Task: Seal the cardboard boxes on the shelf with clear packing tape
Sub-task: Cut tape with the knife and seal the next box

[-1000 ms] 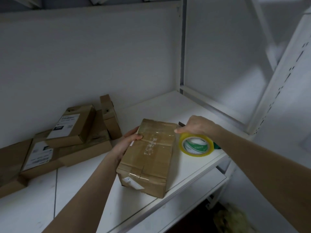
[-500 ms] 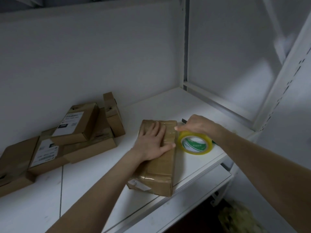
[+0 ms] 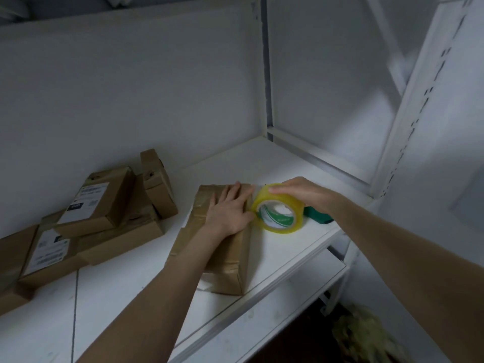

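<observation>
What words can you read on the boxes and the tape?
No text here can be read.
White label on the upper stacked box: print and a dark block, too blurred to read.
White label on the lower stacked box: too blurred to read.
Core of the tape roll under the right hand: green print, too small to read.
The box under the left hand: no writing shows.

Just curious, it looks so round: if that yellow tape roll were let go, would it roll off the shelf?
It might roll a little: the tape roll stands tilted on edge under the right hand. The green handle behind it would probably stop it. It seems stiff, keeping its ring shape when gripped.
</observation>
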Available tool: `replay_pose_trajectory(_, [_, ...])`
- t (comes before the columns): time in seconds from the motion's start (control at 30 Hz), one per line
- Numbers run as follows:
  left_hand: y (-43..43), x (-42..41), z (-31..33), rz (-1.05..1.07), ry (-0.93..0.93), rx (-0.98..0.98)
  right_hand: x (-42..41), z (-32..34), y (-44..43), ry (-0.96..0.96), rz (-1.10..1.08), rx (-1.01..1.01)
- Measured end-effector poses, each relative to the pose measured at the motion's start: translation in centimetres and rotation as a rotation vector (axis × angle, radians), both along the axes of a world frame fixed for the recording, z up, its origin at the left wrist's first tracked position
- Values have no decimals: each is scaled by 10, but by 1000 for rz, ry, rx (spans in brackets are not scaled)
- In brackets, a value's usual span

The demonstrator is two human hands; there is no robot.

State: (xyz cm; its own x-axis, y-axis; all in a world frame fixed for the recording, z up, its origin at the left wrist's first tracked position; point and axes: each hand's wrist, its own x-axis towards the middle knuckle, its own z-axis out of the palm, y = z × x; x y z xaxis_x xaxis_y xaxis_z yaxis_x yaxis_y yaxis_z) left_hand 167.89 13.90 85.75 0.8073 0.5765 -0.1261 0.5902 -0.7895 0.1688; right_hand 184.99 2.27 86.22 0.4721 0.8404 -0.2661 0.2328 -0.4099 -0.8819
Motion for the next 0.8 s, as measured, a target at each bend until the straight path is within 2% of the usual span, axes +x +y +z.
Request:
replay_pose_trajectory(0.17, [-3, -1, -1, 29, -5, 6, 5, 20, 10, -259, 41, -37])
replay_pose_trajectory(0.33, [-5, -3, -1, 36, -2, 13, 13, 17, -6, -474, 72, -219])
replay_pose_trajectory(0.8, [17, 20, -1, 206, 40, 11, 25, 13, 35, -423, 11, -179])
